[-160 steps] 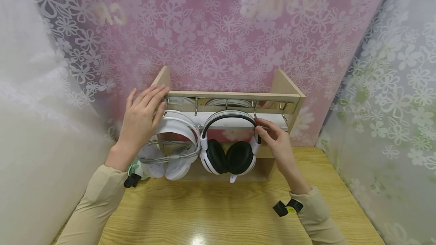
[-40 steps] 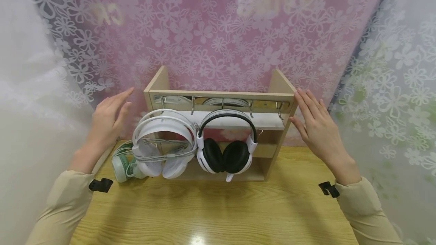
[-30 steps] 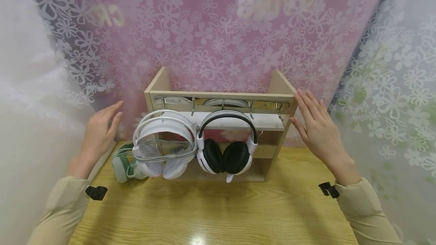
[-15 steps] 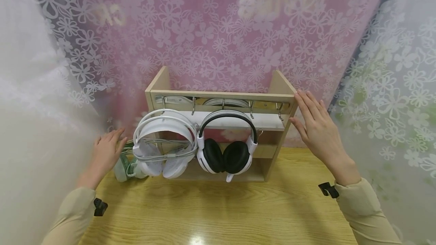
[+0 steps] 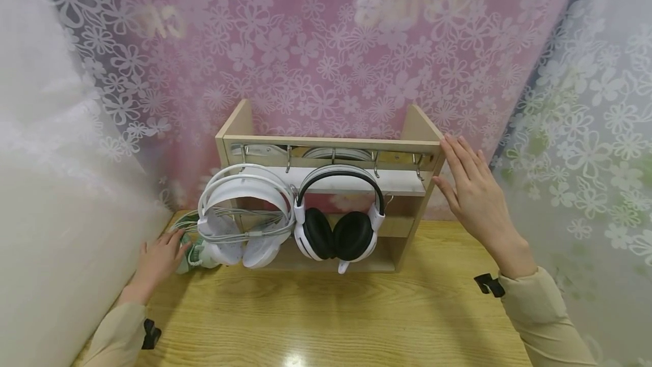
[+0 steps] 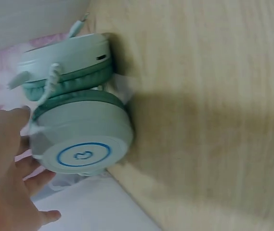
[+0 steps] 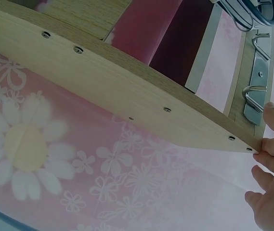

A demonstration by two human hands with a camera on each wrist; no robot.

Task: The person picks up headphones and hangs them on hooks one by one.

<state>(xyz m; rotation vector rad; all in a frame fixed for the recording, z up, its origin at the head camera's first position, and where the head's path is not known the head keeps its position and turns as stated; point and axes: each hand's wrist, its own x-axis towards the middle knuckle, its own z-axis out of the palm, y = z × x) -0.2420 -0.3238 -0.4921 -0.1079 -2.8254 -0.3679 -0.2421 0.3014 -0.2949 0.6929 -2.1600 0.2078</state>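
Step in hand, as judged: the mint-green headphones (image 6: pixel 74 130) are being reached for, not yet gripped. They lie folded on the wooden surface (image 5: pixel 326 316), at the left foot of the wooden rack (image 5: pixel 333 143), just beside the white headphones (image 5: pixel 244 214) hung on the leftmost hooks.

Left hand (image 5: pixel 159 259): low on the surface, fingers relaxed and extended, fingertips (image 6: pixel 23 115) touching the ear cup; nothing is clamped. Right hand (image 5: pixel 471 197): flat, fingers straight, pressed against the rack's right side panel; the rack appears to be steadied by it.

Black-and-white headphones (image 5: pixel 340 214) are hung next to the white pair. A free hook (image 7: pixel 254 94) is seen at the right end of the rail.

Next move, as judged: fingers to be closed round the mint-green set, loose cable (image 6: pixel 50 79) kept clear, rack kept braced.
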